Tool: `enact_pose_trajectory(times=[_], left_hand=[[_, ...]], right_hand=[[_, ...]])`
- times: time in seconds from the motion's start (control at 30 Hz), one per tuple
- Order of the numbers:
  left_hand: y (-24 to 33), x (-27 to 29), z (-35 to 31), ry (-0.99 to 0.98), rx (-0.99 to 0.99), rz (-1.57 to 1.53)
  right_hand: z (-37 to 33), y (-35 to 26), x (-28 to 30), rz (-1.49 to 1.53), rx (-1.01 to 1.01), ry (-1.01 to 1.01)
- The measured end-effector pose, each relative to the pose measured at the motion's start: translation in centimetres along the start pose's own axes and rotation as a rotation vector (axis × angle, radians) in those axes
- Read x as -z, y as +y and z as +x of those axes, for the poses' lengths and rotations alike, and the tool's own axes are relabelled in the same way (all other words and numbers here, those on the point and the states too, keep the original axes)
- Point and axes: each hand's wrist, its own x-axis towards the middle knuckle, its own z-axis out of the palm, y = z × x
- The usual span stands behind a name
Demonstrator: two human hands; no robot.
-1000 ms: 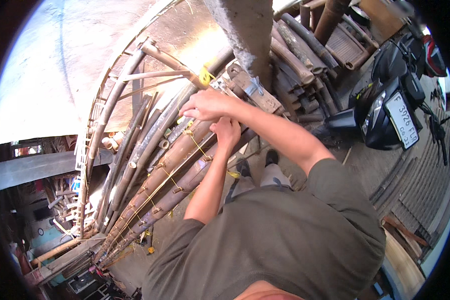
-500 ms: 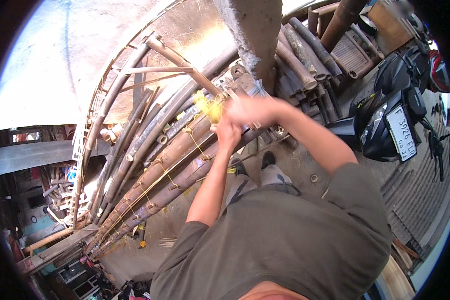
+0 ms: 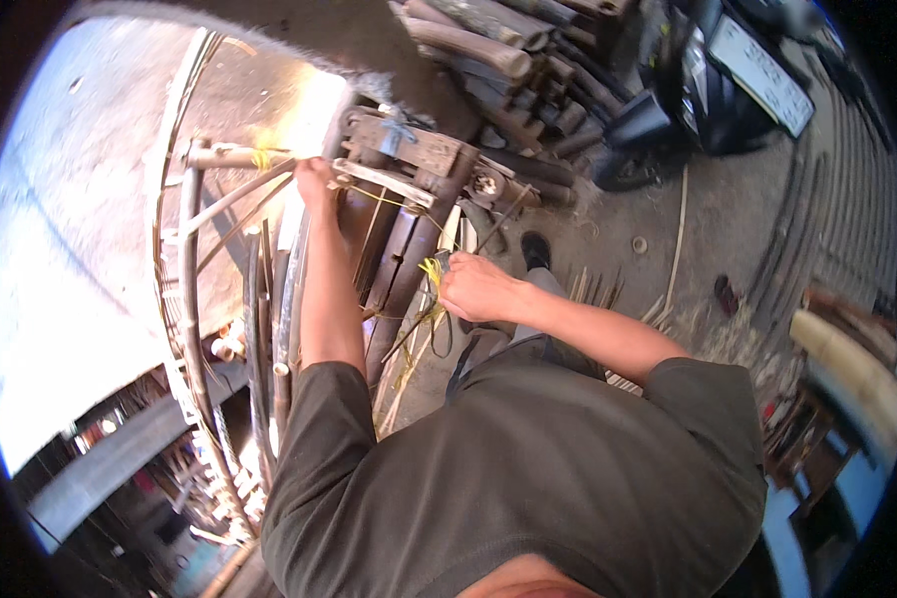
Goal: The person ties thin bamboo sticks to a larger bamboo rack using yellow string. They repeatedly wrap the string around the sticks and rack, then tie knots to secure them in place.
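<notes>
My left hand [image 3: 316, 185] is closed round the near end of a bamboo pole [image 3: 231, 157], part of a curved bamboo frame [image 3: 190, 269]. Yellow twine [image 3: 261, 157] is wrapped on that pole, just left of the hand. Closer to my body, my right hand [image 3: 480, 287] is pinched on yellow twine [image 3: 431, 269], with loose strands hanging below its fingers. A split piece of wood [image 3: 385, 182] lies between the hands, beside a wooden block [image 3: 414, 143] with a blue tie [image 3: 397, 132]. Thick brown bamboo poles [image 3: 401, 261] run beneath.
Cut bamboo poles [image 3: 468, 45] are stacked at the far side, by a rough concrete pillar [image 3: 309, 35]. A black motorcycle [image 3: 658, 125] stands to the far right. Bamboo strips and shavings [image 3: 738, 344] lie on the floor. Long dark poles [image 3: 254, 329] lean at the left.
The view has turned. My hands, together at the yellow twine before, are now apart: the left on the frame's pole, the right drawn toward my body with twine.
</notes>
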Motion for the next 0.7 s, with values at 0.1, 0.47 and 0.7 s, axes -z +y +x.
enact_pose_trajectory(times=[0.1,0.47,0.7], left_hand=[[-1.8,1.1,0.0,-0.207,-0.01,-0.087],[-19.8,25.6,-20.5,-0.165,0.024,0.205],[-21.1,20.6,-31.2,-0.2,-0.055,-0.039]], right_hand=[[0.2,-3.3,-1.3,-0.213,-0.197,-0.105],[4.9,-18.5,-17.3,1.489,-0.545,-0.204],[12.9,-28.7,-17.2,1.933,-0.643,0.836]])
